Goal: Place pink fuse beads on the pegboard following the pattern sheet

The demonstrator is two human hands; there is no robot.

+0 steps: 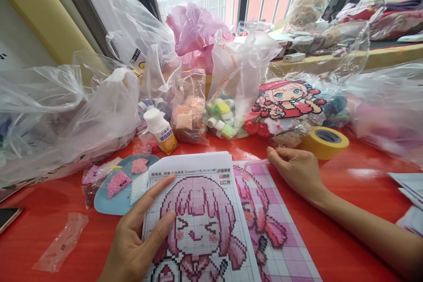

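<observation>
My left hand (139, 233) grips the left side of a printed pattern sheet (201, 216), thumb and forefinger lying over its face. The sheet shows a pink-haired cartoon figure on a grid. Beneath it, partly covered, is a pink-and-white checked board (294, 224) with a bead design (272, 229) on it. My right hand (294, 169) is closed in a pinch beyond the board's upper right edge. A thin pale pink tool (256, 163) sticks out from its fingertips toward the board; its exact kind I cannot make out.
A blue plate (109, 206) carries several bead packets, including pink beads (119, 184). Behind stand a white-capped bottle (160, 130), bags of bead bottles (228, 110) and a finished bead picture (291, 99). Yellow tape (325, 143) lies right; a phone (8, 218) lies left.
</observation>
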